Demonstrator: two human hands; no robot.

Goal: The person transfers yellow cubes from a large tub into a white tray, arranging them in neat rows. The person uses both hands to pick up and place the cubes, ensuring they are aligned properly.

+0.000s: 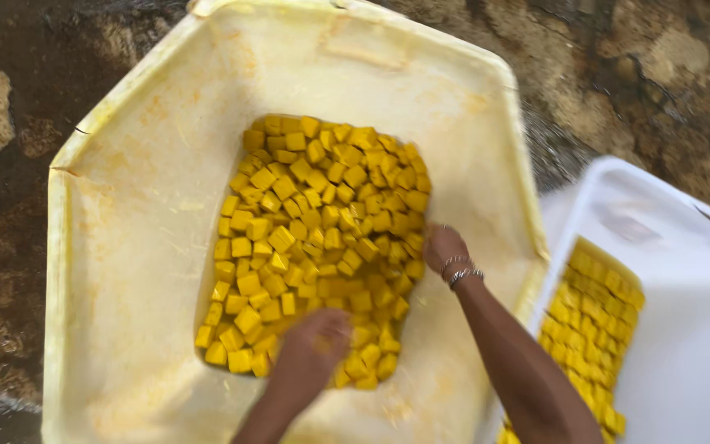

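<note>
- Both hands reach down into the pale yellow tub (125,271): the left hand (312,345) sits low on the near edge of the heap of yellow cubes (314,238), fingers curled down among the pieces, though motion blur hides whether it has closed on any.
- Right hand (444,247), with thin bracelets (460,270) at the wrist, rests at the heap's right edge against the tub's wall; its fingers are turned under, so I cannot tell whether they hold anything.
- Cubes fill the tub's flat bottom in a loose, jumbled pile, each small, blocky and bright yellow, touching its neighbours at every angle.
- Judging by the yellow smears on the tub's walls, the pieces look moist and likely soft; a hard pinch could probably crush or mark them, and they may be slick.
- Each cube seems light; scooping several in a cupped palm, or lifting one by opposite flat faces, looks safest.
- White tub (684,271) stands just beside, to the right, holding more yellow cubes (597,321) laid in neater rows along its left side.
- Rough brown ground (10,164) lies beneath both tubs.
</note>
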